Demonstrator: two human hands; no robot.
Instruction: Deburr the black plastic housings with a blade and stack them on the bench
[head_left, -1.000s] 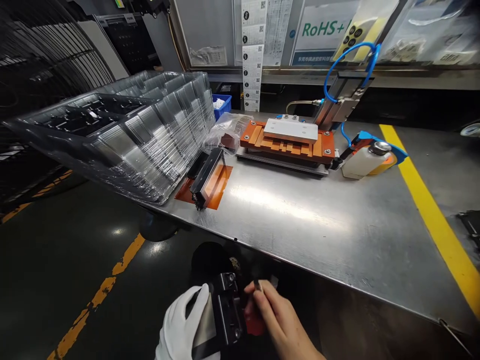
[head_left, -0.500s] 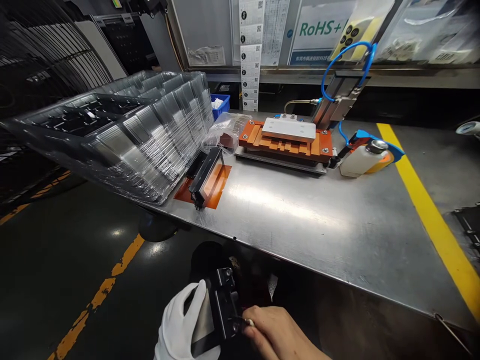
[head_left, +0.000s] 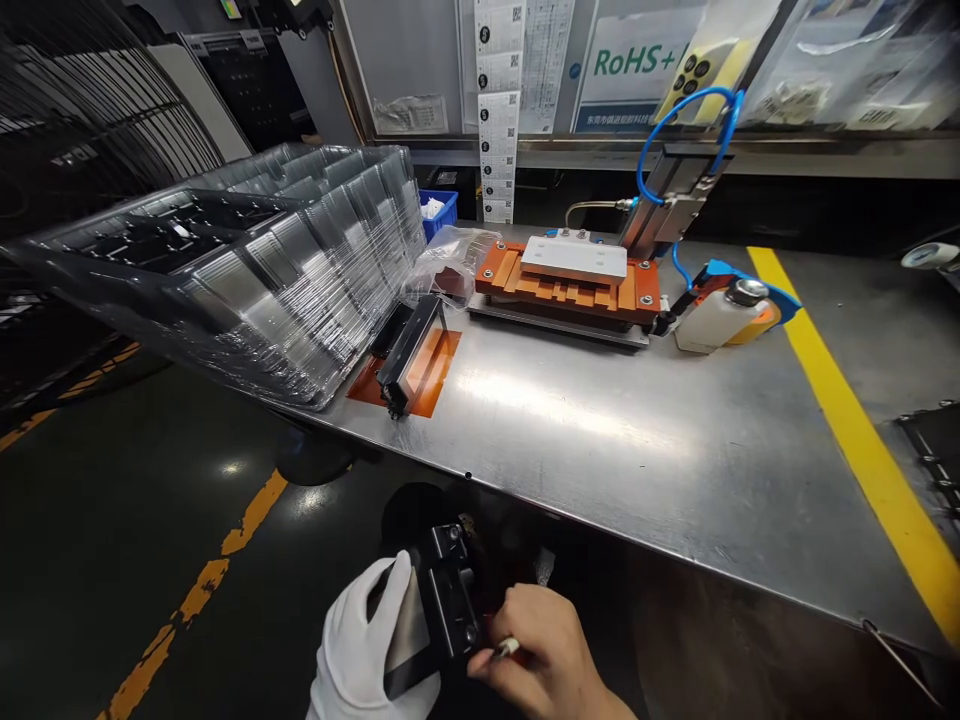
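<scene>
My left hand (head_left: pixel 360 640), in a white glove, is wrapped round a black plastic housing (head_left: pixel 452 600) with a grey, smooth panel on one face. It is held tilted, in front of the table's near edge. My right hand (head_left: pixel 551 640), bare, is closed round a thin tool with a pale end (head_left: pixel 508 648); most of the tool is hidden by the fingers. That hand sits just right of the housing's lower corner, and whether the tool touches it I cannot tell. A similar black part (head_left: pixel 412 355) stands on an orange sheet (head_left: pixel 446 375) on the table.
Stacked clear plastic trays (head_left: pixel 315 290) take up the table's left end. At the back is an orange fixture (head_left: pixel 562 285) with a white plate and blue air hose. A white bottle (head_left: pixel 716 320) stands right of it. Yellow tape (head_left: pixel 840 400) crosses the metal table (head_left: pixel 600 450).
My right hand has turned and drawn slightly away from the housing's lower corner, with the tool's pale end now showing more. My left hand and the housing have tilted a little.
</scene>
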